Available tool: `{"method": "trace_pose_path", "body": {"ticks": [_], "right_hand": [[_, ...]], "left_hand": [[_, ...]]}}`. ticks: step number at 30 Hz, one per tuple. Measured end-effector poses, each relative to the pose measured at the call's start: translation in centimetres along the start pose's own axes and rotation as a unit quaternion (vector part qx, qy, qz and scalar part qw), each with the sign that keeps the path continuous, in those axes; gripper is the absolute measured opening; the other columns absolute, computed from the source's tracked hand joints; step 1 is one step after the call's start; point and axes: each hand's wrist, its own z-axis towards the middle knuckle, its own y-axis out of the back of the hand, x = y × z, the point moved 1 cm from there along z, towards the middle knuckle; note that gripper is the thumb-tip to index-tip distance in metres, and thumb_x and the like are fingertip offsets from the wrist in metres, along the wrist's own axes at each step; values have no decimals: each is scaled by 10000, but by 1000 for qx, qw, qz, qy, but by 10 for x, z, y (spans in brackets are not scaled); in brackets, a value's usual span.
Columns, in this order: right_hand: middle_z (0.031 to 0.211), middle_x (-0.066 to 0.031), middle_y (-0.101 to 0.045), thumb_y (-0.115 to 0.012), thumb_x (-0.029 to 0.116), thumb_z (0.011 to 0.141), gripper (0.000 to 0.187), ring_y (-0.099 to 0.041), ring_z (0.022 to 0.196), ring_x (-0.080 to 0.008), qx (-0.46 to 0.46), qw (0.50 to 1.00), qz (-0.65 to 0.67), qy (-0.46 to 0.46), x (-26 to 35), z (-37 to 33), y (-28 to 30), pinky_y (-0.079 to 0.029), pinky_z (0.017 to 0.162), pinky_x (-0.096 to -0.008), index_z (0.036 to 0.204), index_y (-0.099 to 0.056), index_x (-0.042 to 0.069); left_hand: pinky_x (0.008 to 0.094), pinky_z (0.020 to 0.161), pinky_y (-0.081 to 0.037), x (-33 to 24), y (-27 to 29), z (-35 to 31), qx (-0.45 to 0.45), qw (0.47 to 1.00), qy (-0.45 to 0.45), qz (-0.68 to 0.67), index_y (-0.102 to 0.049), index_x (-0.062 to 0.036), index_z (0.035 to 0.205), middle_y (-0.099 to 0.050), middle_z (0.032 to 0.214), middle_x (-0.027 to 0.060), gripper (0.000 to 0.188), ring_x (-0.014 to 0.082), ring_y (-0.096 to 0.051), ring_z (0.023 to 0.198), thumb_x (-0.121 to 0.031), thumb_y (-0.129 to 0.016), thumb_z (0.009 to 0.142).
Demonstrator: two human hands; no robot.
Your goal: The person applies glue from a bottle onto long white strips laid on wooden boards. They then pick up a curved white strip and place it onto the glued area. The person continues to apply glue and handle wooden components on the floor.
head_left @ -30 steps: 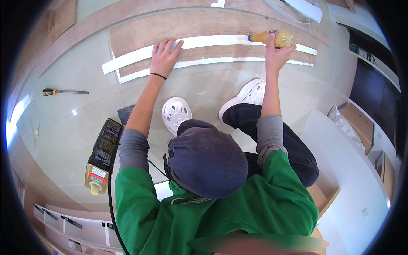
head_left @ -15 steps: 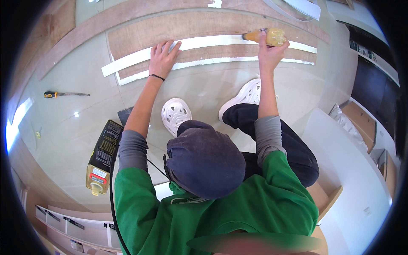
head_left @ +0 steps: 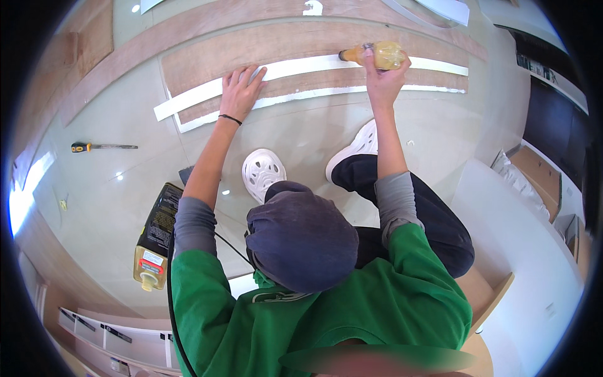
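Observation:
A long white strip (head_left: 301, 66) lies lengthwise across a brown wooden board (head_left: 264, 45) on the floor. My left hand (head_left: 240, 94) rests on the strip with its fingers spread. In my right hand (head_left: 384, 78) is a clear plastic bottle (head_left: 384, 55) of yellowish liquid, gripped around its body. The bottle lies nearly level, its dark-tipped narrow end pointing left over the strip. Whether that tip touches the strip, I cannot tell. A second white band (head_left: 301, 98) runs along the board's near edge.
A yellow-and-black handled screwdriver (head_left: 103, 147) lies on the tiled floor at left. Beside my left arm is a black and gold can (head_left: 157, 232) with a pale cap. My white shoes (head_left: 264, 174) are close to the board. A curved wooden strip (head_left: 207, 29) lies beyond it.
My right hand has moved left along the white strip with the bottle. My left hand stays on the strip. The whole view has shifted slightly.

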Motion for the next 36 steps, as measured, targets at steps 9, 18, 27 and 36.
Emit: {"method": "trace_pose_path", "body": {"ticks": [9, 18, 27, 36], "right_hand": [[871, -188, -650, -756, 336, 806, 667, -688, 645, -234, -93, 996, 3, -15, -41, 24, 25, -546, 597, -303, 1184, -361, -45], [881, -194, -646, -740, 325, 825, 679, -684, 643, -205, -48, 999, -8, 20, -37, 11, 14, -546, 578, -297, 1213, -338, -61], [817, -190, -658, -731, 371, 819, 669, -686, 684, -268, -108, 988, -47, -99, -70, 47, 61, -538, 671, -352, 1207, -374, -40], [957, -208, -640, -759, 339, 804, 664, -674, 813, -249, -51, 996, 12, -70, -22, 11, 20, -535, 702, -322, 1203, -386, -38]], "left_hand": [[367, 850, -407, 3, 0, 5, 2, 1000, -29, -2, -652, -165, 1128, -600, 1146, 5, 339, 207, -552, 1037, -229, -708, 800], [369, 841, -412, -17, -19, 16, -16, 999, -30, -28, -666, -157, 1103, -610, 1129, 19, 323, 202, -554, 1033, -212, -706, 788], [386, 845, -405, -37, -39, 32, -12, 998, -34, -47, -661, -150, 1094, -602, 1122, 28, 303, 222, -547, 1029, -215, -687, 800], [381, 862, -399, -47, -44, 44, -1, 997, -3, -71, -648, -122, 1038, -590, 1099, 22, 258, 226, -530, 1031, -236, -688, 810]]}}
